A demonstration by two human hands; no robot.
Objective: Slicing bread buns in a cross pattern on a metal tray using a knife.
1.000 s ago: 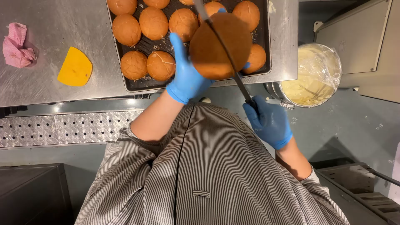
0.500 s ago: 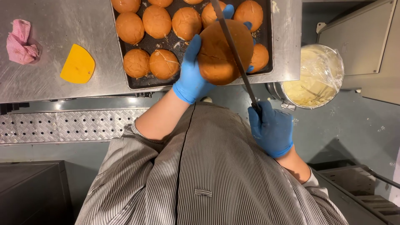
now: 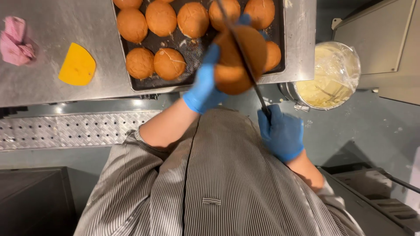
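Observation:
My left hand (image 3: 204,85), in a blue glove, grips a round brown bun (image 3: 238,59) and holds it up above the near edge of a dark baking tray (image 3: 188,48). My right hand (image 3: 281,133), also gloved in blue, is closed on the handle of a long knife (image 3: 245,59). The blade runs up across the bun, cutting into its side. Several more brown buns (image 3: 168,63) lie in rows on the tray.
The tray rests on a steel table (image 3: 52,89). A yellow plastic scraper (image 3: 77,67) and a crumpled pink cloth (image 3: 16,41) lie on the table's left part. A metal bowl of pale cream under plastic film (image 3: 328,76) stands right of the table.
The knife has slid further across the bun, and my right hand has drawn back toward my body. The bun has shifted slightly in my left hand.

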